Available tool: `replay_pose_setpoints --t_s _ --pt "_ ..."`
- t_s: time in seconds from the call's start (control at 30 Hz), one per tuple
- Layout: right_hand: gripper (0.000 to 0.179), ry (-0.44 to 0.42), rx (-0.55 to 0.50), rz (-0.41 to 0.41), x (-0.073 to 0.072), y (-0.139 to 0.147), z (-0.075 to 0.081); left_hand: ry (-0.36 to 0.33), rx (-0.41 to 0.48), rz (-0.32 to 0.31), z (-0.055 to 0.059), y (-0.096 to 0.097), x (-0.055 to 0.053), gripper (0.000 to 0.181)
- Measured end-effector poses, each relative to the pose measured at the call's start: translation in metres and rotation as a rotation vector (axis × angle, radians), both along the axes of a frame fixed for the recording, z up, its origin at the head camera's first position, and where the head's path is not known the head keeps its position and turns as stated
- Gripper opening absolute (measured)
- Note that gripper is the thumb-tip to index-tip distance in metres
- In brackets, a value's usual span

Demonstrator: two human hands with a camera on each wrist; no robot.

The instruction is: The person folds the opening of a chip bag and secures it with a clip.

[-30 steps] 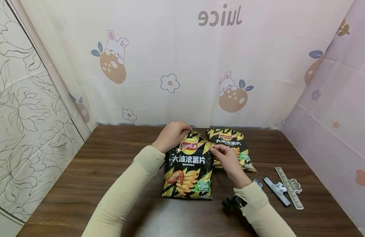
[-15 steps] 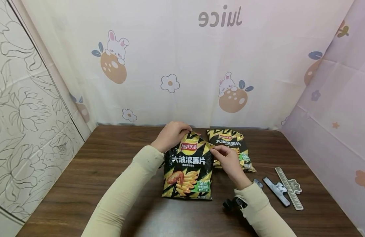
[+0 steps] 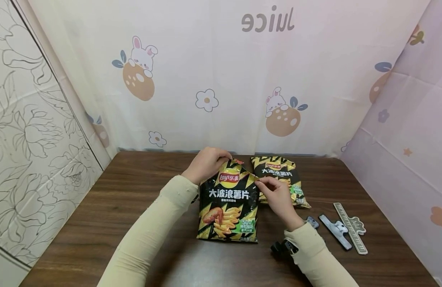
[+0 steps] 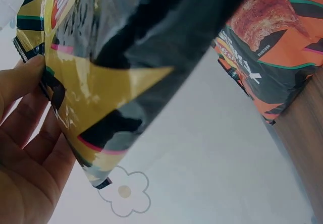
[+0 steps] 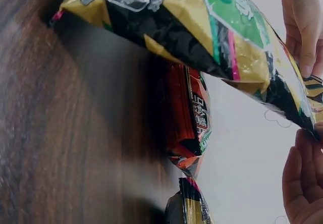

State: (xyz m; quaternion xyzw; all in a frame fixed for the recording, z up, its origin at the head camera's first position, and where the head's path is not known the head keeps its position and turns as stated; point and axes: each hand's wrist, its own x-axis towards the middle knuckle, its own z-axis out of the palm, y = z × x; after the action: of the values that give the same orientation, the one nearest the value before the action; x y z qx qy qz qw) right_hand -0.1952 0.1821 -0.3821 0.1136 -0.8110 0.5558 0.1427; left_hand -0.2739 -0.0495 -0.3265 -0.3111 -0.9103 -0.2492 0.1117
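Note:
My left hand (image 3: 208,163) pinches the top left of a black and gold Lay's potato chip bag (image 3: 228,199), with the fingers behind it. At the bag's upper right corner, my right hand (image 3: 278,197) pinches the edge between thumb and finger. The bag is held up with its front towards me; whether its bottom touches the table cannot be told. In the left wrist view my thumb (image 4: 33,67) presses the bag's crimped edge. The right wrist view has both hands at the top edge, the right hand (image 5: 303,176) lower in the picture.
A second black and gold chip bag (image 3: 278,171) lies behind on the right. An orange chip bag (image 4: 275,37) is behind the held one, mostly hidden from the head. Bag clips (image 3: 335,231) lie at the right of the wooden table (image 3: 110,207). A curtain hangs behind.

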Motion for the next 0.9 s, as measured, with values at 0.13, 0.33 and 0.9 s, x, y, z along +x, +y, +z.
replay_pose_setpoints --t_s 0.13,0.33,0.9 --pt "0.013 0.031 -0.008 0.004 -0.0015 0.0013 -0.0019 0.007 0.003 -0.014 0.0005 -0.0011 -0.0007 0.020" --pt "0.013 0.044 -0.008 -0.003 -0.0030 0.0026 -0.0035 0.009 0.009 -0.034 -0.0003 -0.0019 -0.0022 0.020" --pt "0.010 0.035 -0.049 -0.023 -0.0032 0.0002 -0.0051 -0.055 -0.030 -0.013 0.0022 0.0035 -0.0017 0.021"
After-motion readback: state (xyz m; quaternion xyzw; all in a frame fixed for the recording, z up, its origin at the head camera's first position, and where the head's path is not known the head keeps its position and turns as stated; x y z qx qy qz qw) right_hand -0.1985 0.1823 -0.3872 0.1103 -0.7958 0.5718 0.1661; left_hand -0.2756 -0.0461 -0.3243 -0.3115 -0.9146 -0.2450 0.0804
